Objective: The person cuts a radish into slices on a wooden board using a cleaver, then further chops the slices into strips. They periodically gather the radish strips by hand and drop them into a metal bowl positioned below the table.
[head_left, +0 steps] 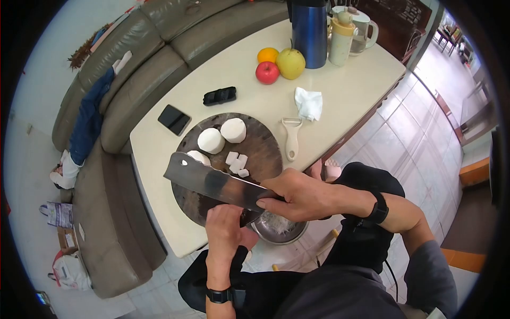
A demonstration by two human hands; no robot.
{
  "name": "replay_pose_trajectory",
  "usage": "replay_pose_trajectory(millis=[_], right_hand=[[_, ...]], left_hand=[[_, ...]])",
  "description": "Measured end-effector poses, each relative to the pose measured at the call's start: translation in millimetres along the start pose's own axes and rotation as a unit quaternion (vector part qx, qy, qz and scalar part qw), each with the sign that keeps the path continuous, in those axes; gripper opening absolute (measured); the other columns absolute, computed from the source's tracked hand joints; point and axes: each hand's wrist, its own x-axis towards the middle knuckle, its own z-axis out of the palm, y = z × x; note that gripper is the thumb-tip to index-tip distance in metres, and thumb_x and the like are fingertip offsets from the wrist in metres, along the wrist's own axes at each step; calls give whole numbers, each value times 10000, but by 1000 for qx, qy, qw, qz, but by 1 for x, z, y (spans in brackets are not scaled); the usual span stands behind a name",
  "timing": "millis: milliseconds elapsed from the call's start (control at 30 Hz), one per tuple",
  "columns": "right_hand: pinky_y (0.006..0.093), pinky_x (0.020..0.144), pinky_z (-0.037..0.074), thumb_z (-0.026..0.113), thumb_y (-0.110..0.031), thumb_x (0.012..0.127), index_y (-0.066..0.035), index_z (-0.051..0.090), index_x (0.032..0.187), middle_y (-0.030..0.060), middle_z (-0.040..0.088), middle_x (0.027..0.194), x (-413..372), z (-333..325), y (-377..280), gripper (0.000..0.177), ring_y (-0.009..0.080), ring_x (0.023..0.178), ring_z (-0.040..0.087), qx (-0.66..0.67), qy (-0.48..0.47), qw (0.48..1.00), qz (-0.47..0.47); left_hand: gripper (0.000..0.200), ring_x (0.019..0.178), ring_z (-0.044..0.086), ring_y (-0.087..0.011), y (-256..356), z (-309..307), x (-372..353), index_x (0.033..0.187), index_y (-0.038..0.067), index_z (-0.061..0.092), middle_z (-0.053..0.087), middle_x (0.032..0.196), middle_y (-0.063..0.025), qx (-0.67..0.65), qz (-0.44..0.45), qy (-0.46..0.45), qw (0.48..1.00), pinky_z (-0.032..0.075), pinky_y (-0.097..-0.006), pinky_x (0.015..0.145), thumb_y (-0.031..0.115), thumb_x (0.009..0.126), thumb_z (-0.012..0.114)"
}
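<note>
My right hand (297, 194) is wrapped round the handle end of a broad cleaver (218, 183), its blade tilted over the round dark cutting board (260, 143). My left hand (224, 227) is curled at the board's near edge, just below the blade; whatever its fingers hold is hidden. On the board lie thick white peeled vegetable chunks, one at the top (233, 130) and another beside it (211, 141). A third chunk (198, 157) is partly covered by the blade. Several small white cut pieces (237, 162) sit near the middle.
Right of the board are a white peeler (292, 139) and crumpled tissue (308, 103). A phone (174, 119) and black case (219, 96) lie beyond. Farther back stand fruit (290, 64), a blue flask (309, 37) and a glass jug (360, 34). A metal bowl (289, 237) sits below the table edge.
</note>
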Motion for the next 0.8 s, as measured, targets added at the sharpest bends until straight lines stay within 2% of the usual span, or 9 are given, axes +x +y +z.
replay_pose_trajectory(millis=[33,100,233,300,533,600,700,800], right_hand=[[460,585,447,633,-112,875,80,588,824,267,569,669,2,1,3,203,444,621,559,5,-1,1000,5],[458,562,441,633,-110,876,76,569,798,262,555,634,1,3,7,211,439,593,555,-27,17,999,8],[464,537,431,634,-104,871,68,543,766,255,538,599,-1,-1,10,221,440,568,547,-48,22,997,58],[466,516,421,635,-94,864,62,525,747,248,521,569,0,3,16,223,438,543,537,-69,72,995,9],[464,510,420,635,-79,853,59,520,743,249,518,567,0,2,15,210,444,548,537,-47,69,996,39],[464,516,424,631,-77,852,56,522,742,248,521,572,0,4,16,204,443,555,541,-58,82,995,15],[463,522,427,629,-79,852,54,525,738,248,526,581,1,10,21,204,443,559,542,-55,83,995,12],[464,526,429,631,-82,849,55,529,734,252,529,590,-1,14,21,206,445,567,544,-65,80,995,6]], left_hand=[[146,815,616,-335,2,-1,0,878,24,642,654,847,-117,-2,-3,-6,1000,480,-420,728,-38,749,670],[196,851,640,-312,8,0,-1,887,13,656,673,883,-111,15,66,24,997,490,-424,754,-43,700,676],[219,895,661,-296,7,5,-15,890,2,672,697,938,-109,52,75,35,995,508,-432,790,-41,676,683],[215,911,669,-299,6,9,-21,892,-4,683,708,967,-122,64,79,47,994,520,-446,815,-54,682,685],[179,930,668,-326,2,8,-28,876,-28,677,700,985,-145,40,76,68,994,524,-450,839,-76,704,692],[203,917,656,-332,3,4,-22,876,-8,691,682,974,-134,14,20,127,992,523,-421,814,-56,683,728],[238,903,637,-345,1,5,-12,907,-4,696,658,954,-130,37,-26,162,986,512,-422,779,-77,680,700],[251,873,624,-320,-8,15,-3,931,8,693,655,926,-115,17,-12,138,990,496,-406,758,-84,697,690]])
